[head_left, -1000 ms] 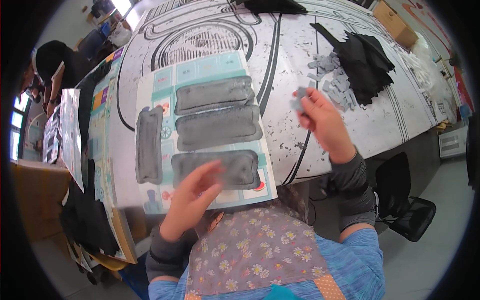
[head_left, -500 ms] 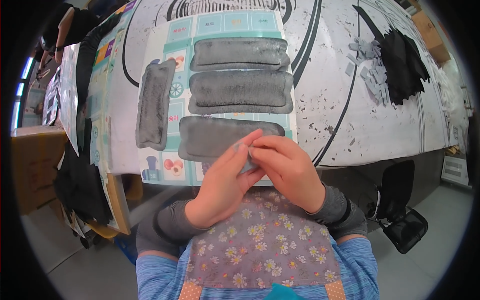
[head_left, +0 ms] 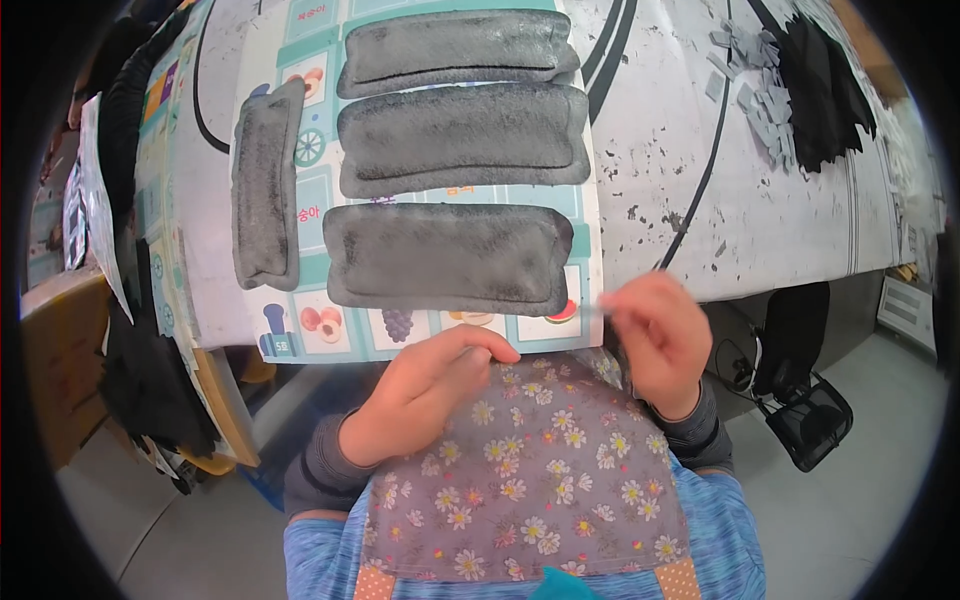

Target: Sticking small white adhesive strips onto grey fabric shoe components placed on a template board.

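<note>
Just in front of the near edge of a printed board (head_left: 500,338) with fruit pictures is my left hand (head_left: 425,390). Its fingers are curled together; whatever they hold is hidden. My right hand (head_left: 662,340), smeared by motion, is off the board's near right corner with its fingers drawn into a pinch. I cannot make out anything in it. Three long grey fuzzy pads lie crosswise on the board: a far pad (head_left: 460,47), a middle pad (head_left: 465,138) and a near pad (head_left: 450,258). A narrower grey pad (head_left: 267,185) lies lengthwise at the left.
Small grey rectangular pieces (head_left: 768,122) are heaped on the white table cover (head_left: 660,160) at the far right, beside black fabric pieces (head_left: 825,95). A black chair (head_left: 805,400) stands below the table at right. Dark cloth (head_left: 150,370) hangs at the left.
My hands, together over the near pad with a small grey piece between them, have parted. The left drew back toward me, the right moved right. The view has shifted, and the small piece no longer shows.
</note>
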Available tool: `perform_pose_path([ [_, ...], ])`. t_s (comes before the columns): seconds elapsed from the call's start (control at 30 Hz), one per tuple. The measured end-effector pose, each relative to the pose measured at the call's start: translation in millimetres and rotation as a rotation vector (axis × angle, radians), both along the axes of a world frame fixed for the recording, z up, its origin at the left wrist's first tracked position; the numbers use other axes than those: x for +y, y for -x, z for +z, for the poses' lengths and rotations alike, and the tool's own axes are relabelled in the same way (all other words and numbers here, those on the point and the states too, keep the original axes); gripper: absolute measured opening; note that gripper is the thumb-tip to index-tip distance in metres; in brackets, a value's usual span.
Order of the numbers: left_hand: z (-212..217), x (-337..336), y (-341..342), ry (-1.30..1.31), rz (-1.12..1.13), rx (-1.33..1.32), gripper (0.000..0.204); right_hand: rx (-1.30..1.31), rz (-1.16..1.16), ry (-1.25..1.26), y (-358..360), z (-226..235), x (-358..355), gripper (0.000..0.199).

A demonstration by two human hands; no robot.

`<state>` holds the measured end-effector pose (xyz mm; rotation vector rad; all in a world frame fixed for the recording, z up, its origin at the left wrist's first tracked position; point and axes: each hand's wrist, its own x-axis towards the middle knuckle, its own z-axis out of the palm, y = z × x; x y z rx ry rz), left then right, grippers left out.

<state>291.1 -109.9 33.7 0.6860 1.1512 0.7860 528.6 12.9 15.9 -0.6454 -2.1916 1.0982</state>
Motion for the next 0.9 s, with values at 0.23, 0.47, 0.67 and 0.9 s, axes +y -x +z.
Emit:
perform_pose_path([
  [0.23,-8,21,-18,-0.56,-0.106,0.948,0.014,0.156,-0.353,0.745,9,-15,3,0.022],
  [0.47,-13,27,-23,-0.709,-0.083,1.124,0.025,-0.035,-0.192,0.75,17,-22,-1,0.025],
  [0.67,-18,32,-29,-0.749,-0.117,1.135,0.029,0.006,-0.247,0.724,24,-27,2,0.021],
  [0.9,-22,36,-33,-0.716,-0.18,1.209,0.032,-0.054,-0.265,0.613,26,-29,2,0.019],
])
